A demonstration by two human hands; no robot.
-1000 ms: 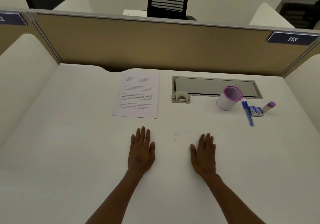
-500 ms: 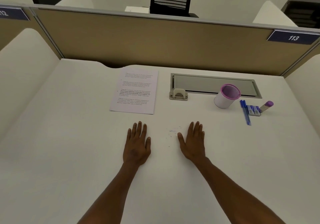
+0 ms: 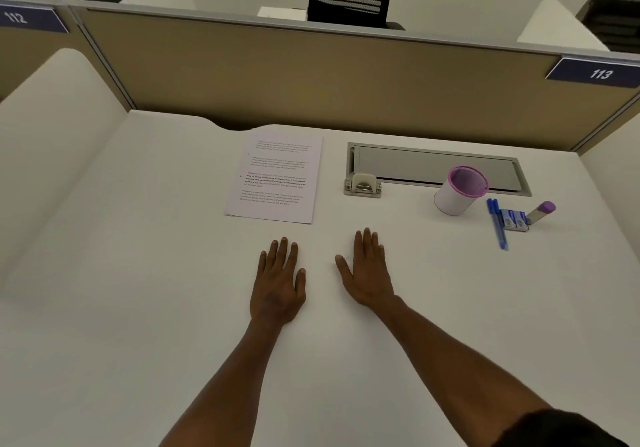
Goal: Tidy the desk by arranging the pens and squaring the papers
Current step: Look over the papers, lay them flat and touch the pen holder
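Both hands flat, fingers straight, gripping nothing: left hand (image 3: 278, 282), right hand (image 3: 367, 273) on white desk (image 3: 138, 273). Printed white paper stack (image 3: 275, 176) at 12 looks squared. Blue pens (image 3: 497, 223) at 2 lie loose beside pink-rimmed white cup (image 3: 459, 190); probably remaining.

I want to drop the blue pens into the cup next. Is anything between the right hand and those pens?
Nothing visible. Bare white desk lies between the open right hand and the two blue pens. The white pink-rimmed cup stands just beyond the pens, not in the path.
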